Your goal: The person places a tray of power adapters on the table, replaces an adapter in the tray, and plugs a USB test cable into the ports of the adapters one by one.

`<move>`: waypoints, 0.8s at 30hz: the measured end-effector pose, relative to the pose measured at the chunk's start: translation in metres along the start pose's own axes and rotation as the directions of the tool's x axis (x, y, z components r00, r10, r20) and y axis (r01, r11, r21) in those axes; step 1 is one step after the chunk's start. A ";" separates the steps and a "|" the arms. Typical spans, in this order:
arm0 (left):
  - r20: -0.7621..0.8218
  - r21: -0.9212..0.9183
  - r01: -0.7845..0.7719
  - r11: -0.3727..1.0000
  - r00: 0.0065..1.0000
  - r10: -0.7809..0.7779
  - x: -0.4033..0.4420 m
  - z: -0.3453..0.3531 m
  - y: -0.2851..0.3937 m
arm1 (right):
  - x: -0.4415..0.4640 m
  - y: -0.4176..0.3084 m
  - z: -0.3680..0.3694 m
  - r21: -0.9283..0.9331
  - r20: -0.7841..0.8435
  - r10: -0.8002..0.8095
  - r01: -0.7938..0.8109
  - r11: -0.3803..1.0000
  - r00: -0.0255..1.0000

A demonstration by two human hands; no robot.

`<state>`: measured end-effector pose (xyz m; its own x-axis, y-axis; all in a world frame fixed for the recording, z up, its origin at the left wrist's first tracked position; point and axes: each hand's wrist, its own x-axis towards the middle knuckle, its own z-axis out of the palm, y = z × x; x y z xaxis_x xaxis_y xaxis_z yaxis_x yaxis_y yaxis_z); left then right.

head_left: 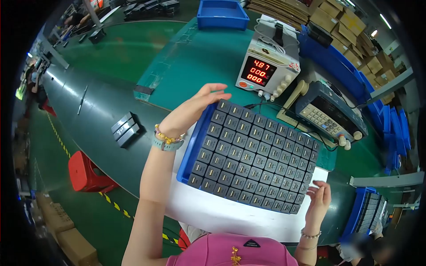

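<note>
1. A blue tray [194,146] sits near the near edge of the worktop [97,108], its sides turned slightly askew to that edge, and a white sheet [248,221] shows beneath and in front of it.
2. Rows of black blocks [248,157] fill the tray closely, each with a small slot on its upper face.
3. The left hand [206,96] is at the tray's far left corner, fingers outstretched and a little apart; its thumb is hidden, so whether it grips the rim cannot be told.
4. The right hand [320,195] is half open beside the tray's right side, toward the near right corner, fingers loosely bent and nothing seen in it; whether a fingertip touches the tray is unclear.
5. Beyond the tray, a power supply [273,55] with lit red digits stands on a green mat [191,66]; a meter [330,111] is to its right.
6. Left of the tray, nearer the worktop's near edge, three dark blocks [126,128] lie side by side, with a pen [82,99] farther left.
7. A blue bin [224,22] is at the mat's far end.
8. A red stool [82,170] stands off the worktop's near edge, on the left.
</note>
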<state>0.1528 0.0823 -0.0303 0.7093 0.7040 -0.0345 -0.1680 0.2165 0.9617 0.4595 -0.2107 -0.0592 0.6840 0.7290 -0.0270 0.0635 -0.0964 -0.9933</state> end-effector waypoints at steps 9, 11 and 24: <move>-0.048 0.654 -0.223 0.723 0.942 0.334 -0.018 0.027 0.014 | -0.031 0.005 0.005 -0.262 0.004 -0.039 0.038 0.964 0.999; 0.105 0.692 -0.244 0.680 0.965 0.240 -0.014 0.019 -0.007 | -0.034 0.005 0.006 -0.270 0.002 -0.037 0.036 0.962 0.999; 0.083 0.736 -0.341 0.585 0.903 0.422 -0.031 0.017 0.024 | -0.082 0.002 0.005 -0.455 0.007 -0.245 0.222 0.863 0.969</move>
<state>0.1390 0.0544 -0.0010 0.6262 0.6711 0.3970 0.1635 -0.6109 0.7747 0.3995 -0.2672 -0.0591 0.6425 0.7349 0.2169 0.5368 -0.2297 -0.8118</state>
